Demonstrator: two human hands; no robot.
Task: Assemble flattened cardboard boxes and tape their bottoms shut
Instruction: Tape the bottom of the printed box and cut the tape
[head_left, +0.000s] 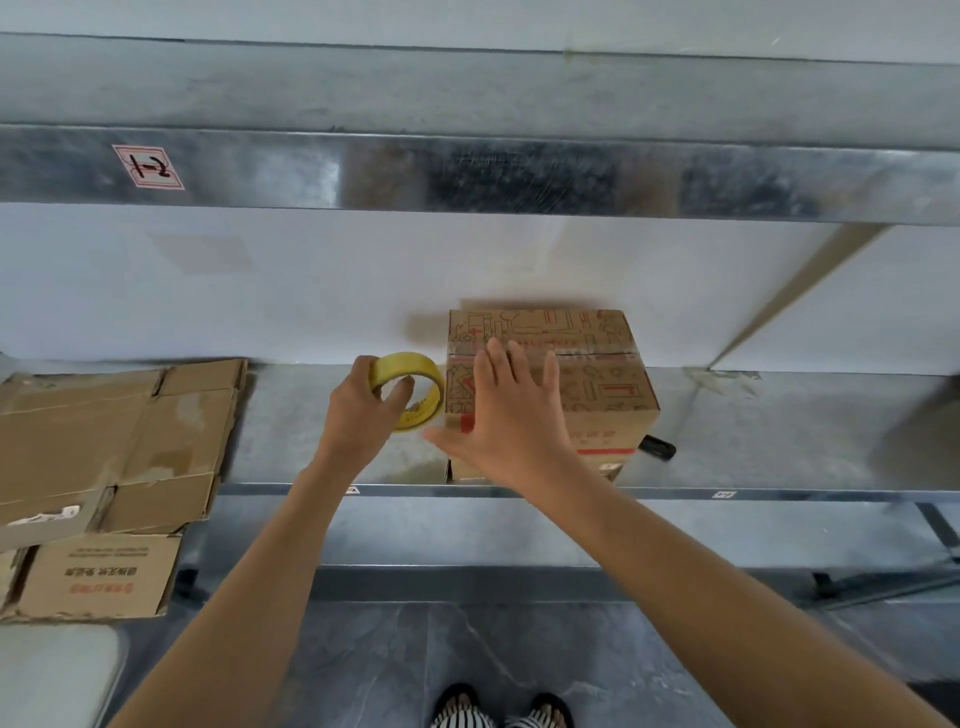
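1. The left hand (358, 415) is gripping the roll (415, 387), with fingers curled round its rim and the thumb hooking into its core. It is holding the roll just left of the box (571, 395), close to the top left edge.
2. The right hand (511, 415) is lying released, fingers straight and spread, over the left half of the box's top. Whether the palm is pressing down or only hovering, I cannot tell.
3. The box is standing assembled on the shelf (779, 431) with its flaps closed. Its seam (592, 356) is running left to right across the top, just beyond the right fingertips.
4. The step in hand looks like taping that seam. A pale sheen is showing along it, but I cannot tell if that is tape.
5. The next move is probably calling for the roll's free end to be stuck over the box's left edge. The roll would then be drawn along the seam while the right hand keeps the flaps flush.
6. A black thing (657, 447) is lying just right of the box's base.
7. The flats (119, 436) are waiting well left of the box.
8. A label (148, 167) is sitting on the beam (519, 176), above and left of the box.
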